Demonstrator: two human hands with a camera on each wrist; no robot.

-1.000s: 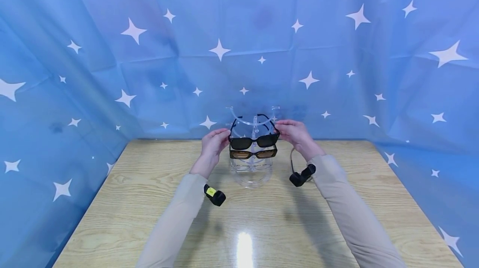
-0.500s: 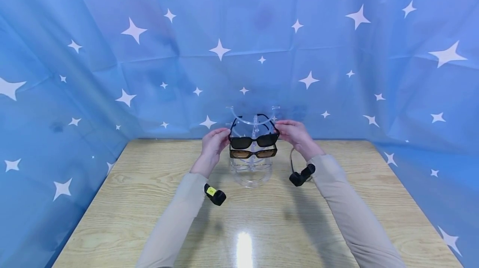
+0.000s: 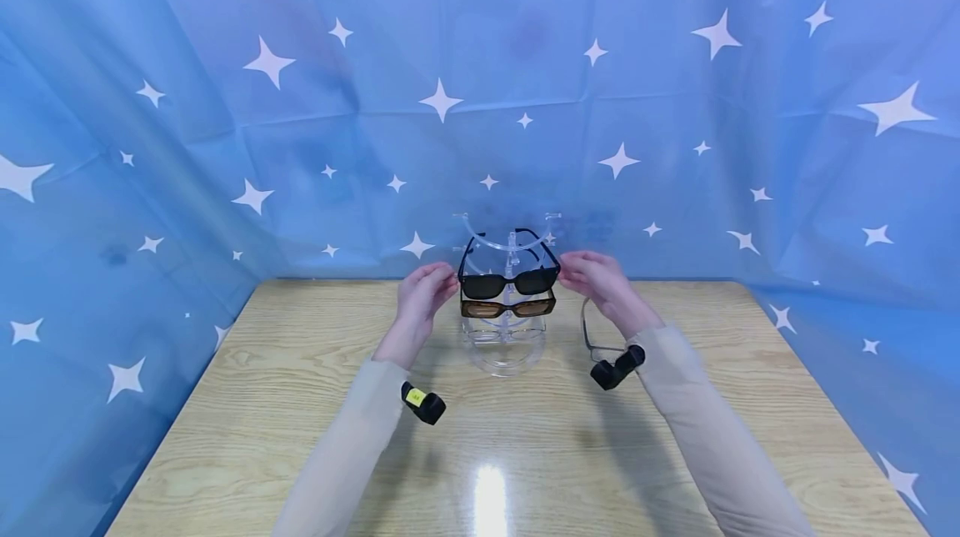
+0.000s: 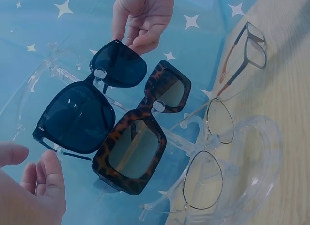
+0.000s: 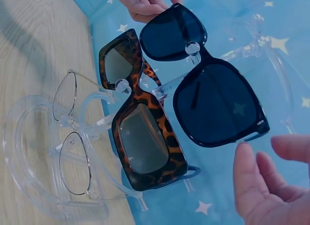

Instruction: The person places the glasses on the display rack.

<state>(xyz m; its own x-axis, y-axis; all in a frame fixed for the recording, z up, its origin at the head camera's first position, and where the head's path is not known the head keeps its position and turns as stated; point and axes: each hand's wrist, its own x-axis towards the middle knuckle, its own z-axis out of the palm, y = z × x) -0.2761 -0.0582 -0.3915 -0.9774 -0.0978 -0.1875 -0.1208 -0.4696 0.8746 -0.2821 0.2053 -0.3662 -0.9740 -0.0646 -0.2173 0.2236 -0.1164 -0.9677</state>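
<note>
Black sunglasses hang on a clear display stand, their nose bridge on a clear peg. Tortoiseshell sunglasses sit just below them, and thin wire-rimmed glasses lower still. My left hand is beside the left end of the black pair, thumb and fingers apart with nothing between them. On the other side, my right hand lies close to the right hinge; its thumb and fingers are also spread and hold nothing.
Another pair of glasses, with dark temples, lies on the wooden table to the right of the stand, partly behind my right wrist in the head view. A blue star-patterned cloth hangs behind the table.
Both hands have let go of the black sunglasses' temples and drawn slightly outward and back. The sunglasses stay on the stand. More of the glasses on the table shows.
</note>
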